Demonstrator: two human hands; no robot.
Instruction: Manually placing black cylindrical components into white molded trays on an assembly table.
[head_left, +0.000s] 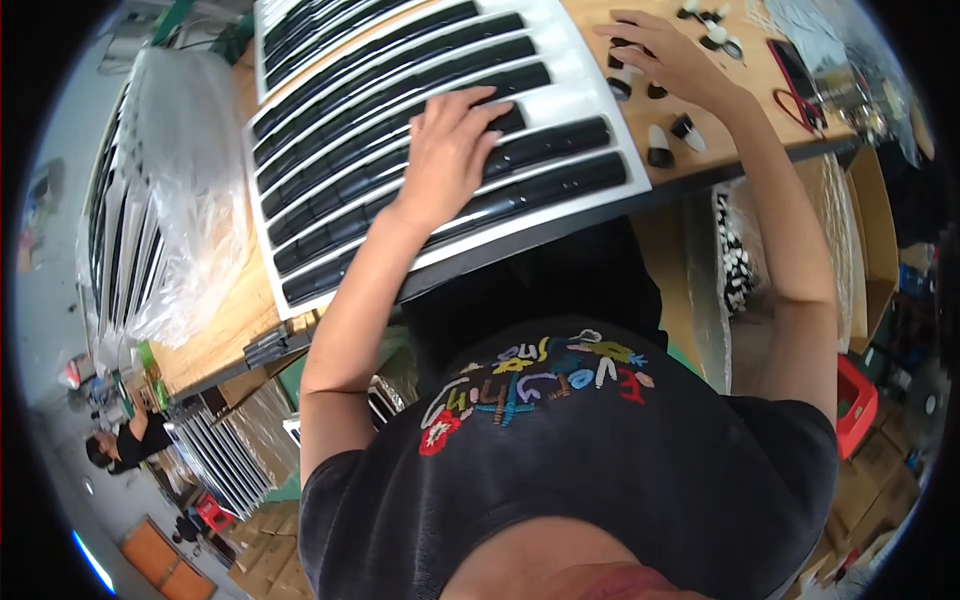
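My left hand lies palm down with its fingers spread over a row of glossy black cylindrical pieces. These rows fill slots in a white tray. Beneath the fingertips, one row ends short of its neighbours, leaving white tray showing at its right end. Off the tray's right side, my right hand reaches over the wooden tabletop with fingers apart and slightly bent. A small dark piece lies just below those fingers. Another dark piece shows between them; whether they touch it, I cannot tell.
Several loose black-and-white pieces are scattered right of the tray. A phone and a red cord lie farther right. Plastic-wrapped trays stand at the left. Below the table edge is an open carton; a red stool stands lower right.
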